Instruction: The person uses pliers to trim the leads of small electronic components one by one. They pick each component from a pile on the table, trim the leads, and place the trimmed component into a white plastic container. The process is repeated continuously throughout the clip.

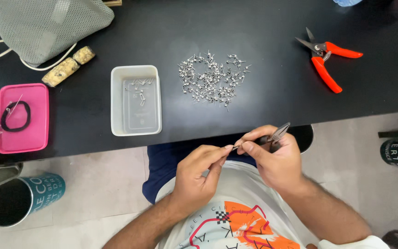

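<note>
Both hands work below the near edge of the black table (263, 27), over the lap, not above the tabletop.

Left hand (198, 173): thumb and forefinger pressed together, pinching a tiny silver metal clip-like part (234, 147) at their tips. The part is too small to make out its shape.

Right hand (275, 159): closed around slim grey-handled tweezers or fine pliers (276, 135). The tool's long axis runs from upper right, where its back end rises toward the table's near edge, down-left to its tip. The tip meets the small part right at the left fingertips.

Key relation: the part lies between the two hands, touching the left fingertips and at the tool's tip, just left of the right thumb. Both hands are equally close to it.

On the table, mid-width: a loose heap of similar small silver metal parts (213, 79), well apart from the hands. Just left of the heap stands a white rectangular plastic tray (116, 101) with a few such parts inside. The right hand is the nearer to the heap, the left to the tray.

Toward the far right corner: orange-handled snips (328, 57), untouched.
</note>
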